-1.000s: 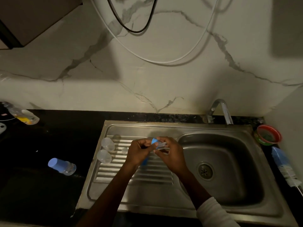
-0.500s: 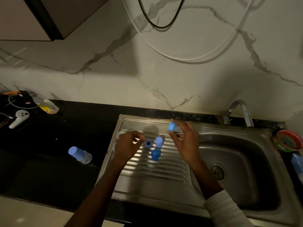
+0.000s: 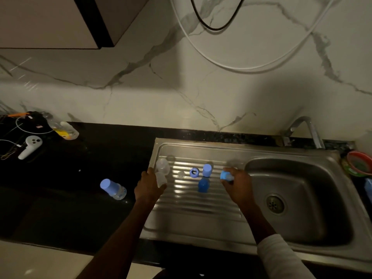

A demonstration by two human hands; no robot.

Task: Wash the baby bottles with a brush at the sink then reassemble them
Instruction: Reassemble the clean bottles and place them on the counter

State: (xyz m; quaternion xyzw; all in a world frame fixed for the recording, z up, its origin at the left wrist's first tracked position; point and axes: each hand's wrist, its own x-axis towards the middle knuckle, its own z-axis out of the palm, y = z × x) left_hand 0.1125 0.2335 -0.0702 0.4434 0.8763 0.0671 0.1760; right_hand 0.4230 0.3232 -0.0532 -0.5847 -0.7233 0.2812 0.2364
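Left hand [image 3: 150, 186] has moved left since half a second ago, fingers now curled round a clear bottle [image 3: 161, 179] at the drainboard's [image 3: 201, 214] left edge. Right hand [image 3: 238, 184] grips a blue-collared teat [image 3: 226, 175] by the sink basin [image 3: 314, 222]. Farther back on the drainboard: dark blue cap [image 3: 203, 185], blue ring [image 3: 194, 172], light blue cap [image 3: 207, 169]; capped bottle [image 3: 113, 189] lies on the tabletop [image 3: 80, 178].

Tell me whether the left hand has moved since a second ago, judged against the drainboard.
Yes. The left hand has gone left, from the drainboard's middle to its left edge, where it now touches a clear bottle.
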